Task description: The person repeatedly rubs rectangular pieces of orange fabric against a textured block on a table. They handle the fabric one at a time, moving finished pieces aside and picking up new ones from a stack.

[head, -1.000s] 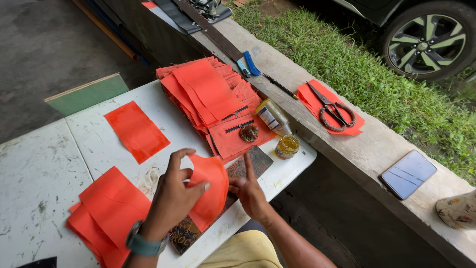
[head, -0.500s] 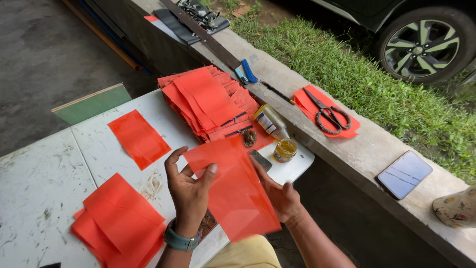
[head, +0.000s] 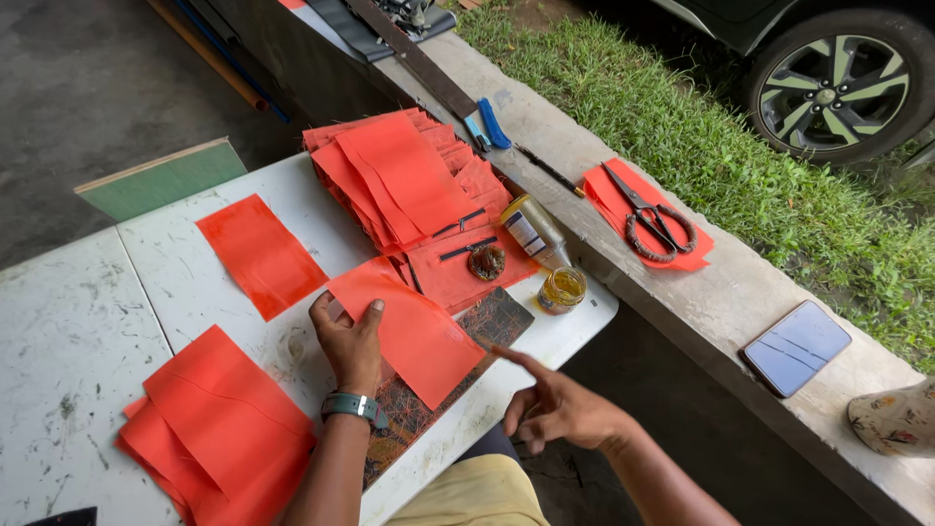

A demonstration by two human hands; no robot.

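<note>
Comparing with a moment ago, I see the orange sheet (head: 414, 326) now lies flat beneath my left hand (head: 349, 336), fingers pressing it, while my right hand (head: 555, 409) has released it, forefinger extended.

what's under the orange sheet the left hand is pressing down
A dark patterned board lies under the orange sheet, on the white table. The left hand pins the sheet; the board's covered middle cannot be seen.
</note>
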